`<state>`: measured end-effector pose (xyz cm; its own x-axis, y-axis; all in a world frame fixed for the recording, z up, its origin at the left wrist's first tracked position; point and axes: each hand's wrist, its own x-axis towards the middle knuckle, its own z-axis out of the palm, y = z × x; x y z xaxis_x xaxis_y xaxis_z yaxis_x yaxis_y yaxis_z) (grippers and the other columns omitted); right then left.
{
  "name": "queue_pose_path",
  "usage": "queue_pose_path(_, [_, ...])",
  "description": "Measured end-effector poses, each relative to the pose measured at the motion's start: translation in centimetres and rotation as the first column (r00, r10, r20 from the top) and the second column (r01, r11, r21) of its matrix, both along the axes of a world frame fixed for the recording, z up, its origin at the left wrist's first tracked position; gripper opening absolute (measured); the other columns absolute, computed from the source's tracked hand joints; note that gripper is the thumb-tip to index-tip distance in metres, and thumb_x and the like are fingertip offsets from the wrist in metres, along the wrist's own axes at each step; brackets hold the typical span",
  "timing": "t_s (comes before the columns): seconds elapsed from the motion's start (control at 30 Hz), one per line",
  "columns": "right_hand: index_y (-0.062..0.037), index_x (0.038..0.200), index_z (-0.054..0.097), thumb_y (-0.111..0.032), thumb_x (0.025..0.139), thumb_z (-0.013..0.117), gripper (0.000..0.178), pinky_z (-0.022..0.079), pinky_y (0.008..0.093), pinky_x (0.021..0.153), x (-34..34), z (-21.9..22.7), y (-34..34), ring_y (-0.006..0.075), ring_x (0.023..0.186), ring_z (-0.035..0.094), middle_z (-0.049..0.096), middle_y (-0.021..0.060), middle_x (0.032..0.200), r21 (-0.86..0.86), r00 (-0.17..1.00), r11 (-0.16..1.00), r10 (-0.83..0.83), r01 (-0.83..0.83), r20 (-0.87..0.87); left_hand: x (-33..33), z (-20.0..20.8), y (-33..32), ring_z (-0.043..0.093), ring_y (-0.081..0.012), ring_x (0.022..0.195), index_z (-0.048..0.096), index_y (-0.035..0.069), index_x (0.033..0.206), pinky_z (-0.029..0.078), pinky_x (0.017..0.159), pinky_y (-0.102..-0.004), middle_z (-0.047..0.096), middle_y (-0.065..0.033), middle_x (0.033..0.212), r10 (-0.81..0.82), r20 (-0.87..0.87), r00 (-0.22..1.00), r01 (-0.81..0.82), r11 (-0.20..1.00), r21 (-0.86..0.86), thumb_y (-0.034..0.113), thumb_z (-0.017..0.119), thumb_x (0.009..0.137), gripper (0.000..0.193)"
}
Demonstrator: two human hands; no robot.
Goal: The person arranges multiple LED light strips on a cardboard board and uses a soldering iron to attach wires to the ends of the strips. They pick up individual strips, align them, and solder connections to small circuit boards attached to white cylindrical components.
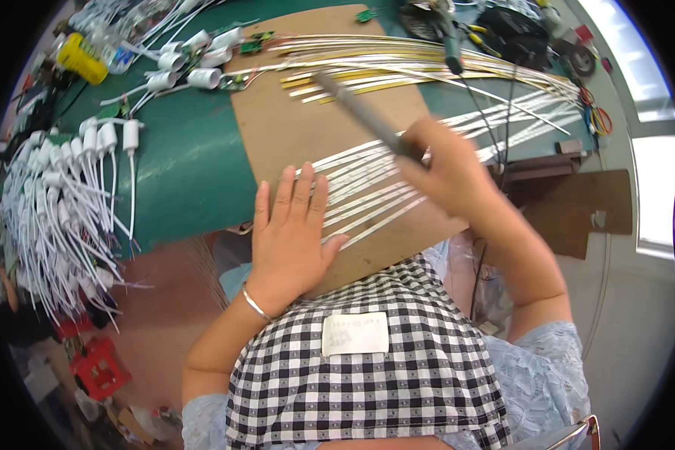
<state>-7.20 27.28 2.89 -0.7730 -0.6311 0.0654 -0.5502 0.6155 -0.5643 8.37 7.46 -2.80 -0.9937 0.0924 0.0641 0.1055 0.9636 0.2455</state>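
Observation:
My left hand [289, 240] lies flat with its fingers stretched out, pressing on the ends of several narrow white strips [364, 180]. These strips fan out side by side across a brown board [270, 131]. Held above them is a grey rod-shaped tool [361, 112], gripped near its lower end by my right hand [450, 169]. The tool is smeared by motion, so its exact kind is unclear. Farther back on the board lies a bundle of white and gold strips [367, 56], apart from both hands.
White cylindrical holders with wires [60, 172] are heaped on the left of the green tabletop [187, 165]. More holders with small green circuit boards [255, 43] lie behind. A green-handled tool [452, 49] and colored-handled scissors [598, 120] are at the back and right.

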Motion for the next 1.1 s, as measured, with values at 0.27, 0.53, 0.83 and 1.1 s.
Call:
queue_pose_path(0.27, [-0.0053, 0.095, 0.059, -0.03, 0.083, 0.066, 0.029, 0.053, 0.0433, 0.065, 5.8, -3.8, -1.3, 0.0321, 0.078, 0.067, 0.063, 0.0106, 0.094, 0.166, 0.996, 0.986, 0.005, 0.01, -0.089, 0.7, 0.2, 1.0, 0.023, -0.0356, 0.146, 0.033, -0.003, 0.148, 0.014, 0.119, -0.0512, 0.028, -0.0201, 0.156, 0.024, -0.014, 1.0, -0.025, 0.998, -0.065, 0.039, 0.063, 0.088, 0.079])
queue_pose_path(0.53, [-0.0075, 0.113, 0.066, -0.023, 0.089, 0.064, 0.029, 0.052, 0.0399, 0.081, 0.3, -3.1, 1.8, 0.0317, 0.091, 0.065, 0.066, 0.0134, 0.105, -0.131, 0.995, 0.986, -0.094, 0.099, 0.044, 1.3, 0.1, 1.1, 0.022, -0.0376, 0.146, 0.032, -0.004, 0.148, 0.013, 0.118, -0.0531, 0.027, -0.0205, 0.157, 0.02, -0.01, 1.0, -0.021, 0.998, -0.067, 0.042, 0.059, 0.09, 0.078])
queue_pose_path(0.83, [-0.0088, 0.107, 0.063, -0.006, 0.087, 0.054, 0.022, 0.054, 0.0419, 0.082, -10.5, -5.3, -1.7, 0.0288, 0.101, 0.064, 0.063, 0.0077, 0.11, 0.198, 0.805, 0.979, 0.085, 0.042, -0.588, 1.6, -0.4, 0.6, 0.022, -0.0381, 0.146, 0.032, -0.003, 0.148, 0.012, 0.118, -0.0534, 0.026, -0.0206, 0.157, 0.008, 0.005, 1.0, -0.008, 1.0, -0.022, 0.046, 0.057, 0.091, 0.08])
queue_pose_path(1.1, [-0.009, 0.116, 0.063, -0.003, 0.084, 0.055, 0.033, 0.053, 0.0382, 0.084, -11.9, -5.0, -2.6, 0.0267, 0.106, 0.061, 0.061, 0.0076, 0.111, 0.187, 0.746, 0.982, 0.095, 0.04, -0.659, 1.5, -0.6, 0.6, 0.022, -0.0356, 0.146, 0.032, 0.0, 0.149, 0.013, 0.118, -0.0526, 0.027, -0.0196, 0.157, -0.009, -0.054, 0.998, 0.009, 1.0, 0.011, 0.046, 0.057, 0.091, 0.079])
